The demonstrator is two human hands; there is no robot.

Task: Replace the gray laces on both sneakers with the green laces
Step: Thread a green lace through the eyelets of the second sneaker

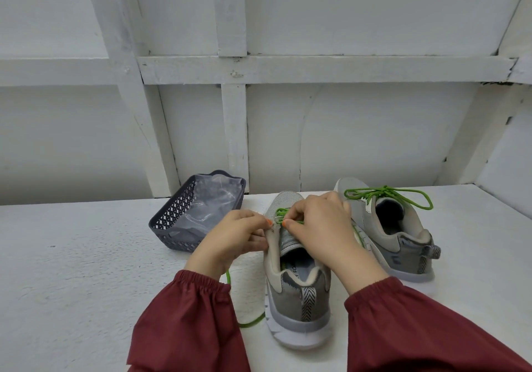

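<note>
Two grey sneakers stand on the white table [72, 285], heels toward me. The near sneaker [296, 294] has a green lace [283, 213] threaded through its lower eyelets. My left hand [230, 239] grips the shoe's left eyelet flap, thumb by the lace. My right hand [319, 222] pinches the green lace over the tongue. A loose length of that lace [250, 322] trails under my left wrist onto the table. The far sneaker [403, 233] at the right carries a green lace tied in a bow [388, 196].
A dark grey perforated plastic basket [175, 222] with a clear plastic bag inside sits at the left of the near sneaker. A white panelled wall [259, 112] rises right behind the table. My dark red sleeves [195, 320] fill the lower part of the view.
</note>
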